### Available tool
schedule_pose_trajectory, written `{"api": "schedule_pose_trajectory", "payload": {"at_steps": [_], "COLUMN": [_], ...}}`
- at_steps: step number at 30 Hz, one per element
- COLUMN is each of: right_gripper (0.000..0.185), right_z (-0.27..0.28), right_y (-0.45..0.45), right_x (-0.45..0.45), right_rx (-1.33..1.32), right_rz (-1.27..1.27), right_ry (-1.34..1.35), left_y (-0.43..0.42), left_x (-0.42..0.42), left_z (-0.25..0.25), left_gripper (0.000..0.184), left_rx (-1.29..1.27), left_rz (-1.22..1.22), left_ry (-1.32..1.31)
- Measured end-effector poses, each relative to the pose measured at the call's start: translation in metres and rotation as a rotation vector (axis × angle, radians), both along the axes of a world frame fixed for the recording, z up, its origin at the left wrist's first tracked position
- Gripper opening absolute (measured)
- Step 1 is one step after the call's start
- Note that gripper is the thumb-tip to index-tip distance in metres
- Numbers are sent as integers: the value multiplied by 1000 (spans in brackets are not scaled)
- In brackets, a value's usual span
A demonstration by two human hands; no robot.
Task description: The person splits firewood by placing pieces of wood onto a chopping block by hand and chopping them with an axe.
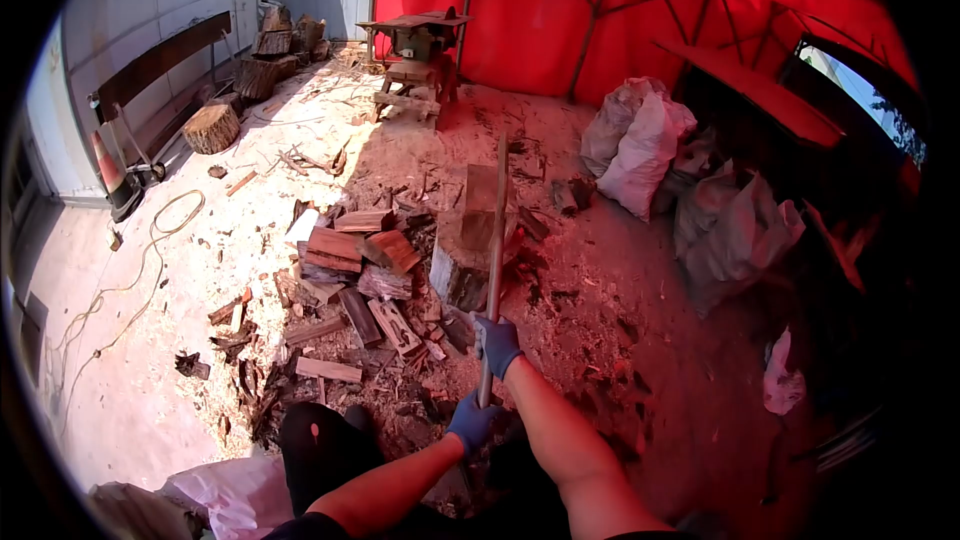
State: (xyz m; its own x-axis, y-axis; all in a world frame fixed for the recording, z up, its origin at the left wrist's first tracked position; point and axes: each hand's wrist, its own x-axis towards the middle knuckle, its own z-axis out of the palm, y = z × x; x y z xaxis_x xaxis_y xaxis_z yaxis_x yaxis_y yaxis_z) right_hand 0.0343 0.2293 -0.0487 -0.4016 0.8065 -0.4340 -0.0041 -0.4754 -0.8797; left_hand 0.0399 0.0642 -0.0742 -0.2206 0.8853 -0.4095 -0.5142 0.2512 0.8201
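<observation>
Both my hands wear blue gloves and are closed around the long wooden handle of an axe (495, 260). My left hand (472, 422) grips the handle's lower end, and my right hand (497, 343) holds it a little higher up. The handle points away from me, nearly upright in view; its far end is too narrow to make out the head clearly. Behind the handle stands a chopping block (455, 275) with a piece of wood (480, 198) on it, partly hidden by the handle. Split firewood (335, 250) lies heaped left of the block.
Wood chips and bark litter the floor. Stuffed sacks (645, 145) stand at right. Across the floor are a saw table (415, 35), log rounds (211, 129), a traffic cone (115, 180) and a loose cord (155, 240). A pale sack (235, 490) lies near my legs.
</observation>
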Motion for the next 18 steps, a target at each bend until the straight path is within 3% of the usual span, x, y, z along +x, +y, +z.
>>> {"api": "schedule_pose_trajectory", "payload": {"at_steps": [2, 3, 5, 7, 9, 14, 15, 16, 18], "right_gripper": [25, 25, 26, 26, 25, 23, 23, 22, 21], "right_z": [-28, -25, -9, 49, 125, 393, 422, 426, 379], "right_y": [5, 1, -7, -19, -6, 65, 72, 79, 97], "right_x": [-2, 1, 6, 10, 10, -6, -11, -13, -23], "right_rx": [-72, -61, -102, -27, 145, 862, 948, 992, 919], "right_rz": [30, 34, 10, 8, 3, -53, -64, -78, -85], "right_ry": [27, 21, 49, 187, 255, 415, 428, 388, 249], "left_y": [2, -1, -2, -1, 42, 190, 197, 188, 176], "left_x": [0, 2, 9, -3, -31, -102, -113, -112, -107], "left_z": [-25, -22, -77, -28, 60, 383, 410, 399, 327], "left_gripper": [24, 28, 32, 35, 33, 27, 26, 26, 25], "left_rx": [-63, -107, 21, 24, 194, 1025, 1103, 1102, 941], "left_rz": [18, 14, 28, -22, -42, 86, 135, 160, 149], "left_ry": [44, 223, 448, 573, 681, 828, 852, 852, 832]}}
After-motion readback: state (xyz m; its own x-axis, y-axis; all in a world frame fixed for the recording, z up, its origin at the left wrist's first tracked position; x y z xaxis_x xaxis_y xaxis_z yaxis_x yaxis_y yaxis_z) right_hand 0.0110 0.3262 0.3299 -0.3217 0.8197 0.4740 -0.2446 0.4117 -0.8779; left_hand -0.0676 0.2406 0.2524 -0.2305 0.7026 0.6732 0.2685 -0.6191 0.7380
